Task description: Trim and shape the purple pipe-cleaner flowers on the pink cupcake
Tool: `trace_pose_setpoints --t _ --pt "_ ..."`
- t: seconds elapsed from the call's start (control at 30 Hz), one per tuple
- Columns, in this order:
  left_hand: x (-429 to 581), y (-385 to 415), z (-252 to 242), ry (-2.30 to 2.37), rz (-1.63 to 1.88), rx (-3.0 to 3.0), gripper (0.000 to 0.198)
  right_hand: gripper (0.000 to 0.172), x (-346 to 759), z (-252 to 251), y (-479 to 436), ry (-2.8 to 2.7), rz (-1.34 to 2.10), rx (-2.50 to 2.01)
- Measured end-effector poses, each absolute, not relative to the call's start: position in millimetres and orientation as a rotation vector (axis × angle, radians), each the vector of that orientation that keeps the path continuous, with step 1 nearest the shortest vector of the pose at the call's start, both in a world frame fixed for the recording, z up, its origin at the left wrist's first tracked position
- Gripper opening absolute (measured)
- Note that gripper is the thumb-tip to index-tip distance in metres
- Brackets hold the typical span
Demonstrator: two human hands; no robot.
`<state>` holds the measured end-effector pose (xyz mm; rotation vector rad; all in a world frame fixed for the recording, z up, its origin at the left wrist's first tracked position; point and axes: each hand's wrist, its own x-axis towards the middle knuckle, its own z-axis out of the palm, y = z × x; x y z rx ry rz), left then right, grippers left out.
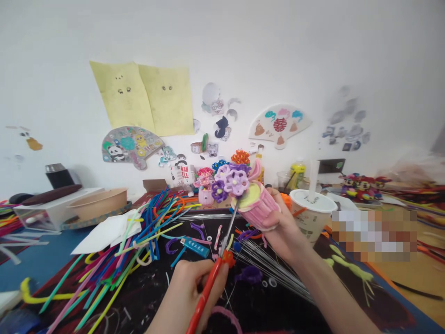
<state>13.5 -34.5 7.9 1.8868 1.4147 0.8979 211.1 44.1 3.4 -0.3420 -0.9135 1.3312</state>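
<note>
Pipe cleaners [139, 236] heaped on the left, a lidded cup [312, 214] just behind the right hand [282, 232], thin wires [267, 266] fanned out below. The right hand clasps the pink flower pot [260, 208], tilted above the table. The left hand [187, 292] grips the red scissors [227, 236], blades up at the pot's rim.

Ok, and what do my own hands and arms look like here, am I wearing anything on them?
Nothing is worn that shows. The left hand and right hand are bare, with no gloves and no rings in view. The right forearm has no sleeve, watch or bracelet. Only a little of the left wrist shows at the bottom edge, and it is uncovered too.
</note>
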Motion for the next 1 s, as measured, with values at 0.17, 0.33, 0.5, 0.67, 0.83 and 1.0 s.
trace_pose_setpoints --t 0.17,0.33,0.5,0.67,0.83,1.0 --pt "15.8 -41.2 12.0 1.255 0.849 1.508 0.051 0.052 207.7 8.1 41.2 -0.873 1.344 -0.331" --pt "19.9 -43.6 19.1 1.093 0.827 1.518 0.057 0.051 207.9 6.9 42.8 -0.884 1.324 -0.346" --pt "20.8 -43.5 14.3 1.179 0.882 1.584 0.046 0.051 210.2 8.5 40.8 -0.919 1.299 -0.379" --pt "12.8 -33.0 11.1 1.523 0.862 1.95 0.03 0.045 213.7 13.1 35.9 -0.931 1.365 -0.428" --pt "5.1 -27.1 3.0 1.688 0.753 2.167 0.025 0.05 215.1 6.1 43.3 -0.917 1.282 -0.671" --pt "3.6 -28.4 -1.9 1.742 0.692 2.287 0.02 0.053 215.2 5.2 44.2 -0.924 1.213 -0.781"
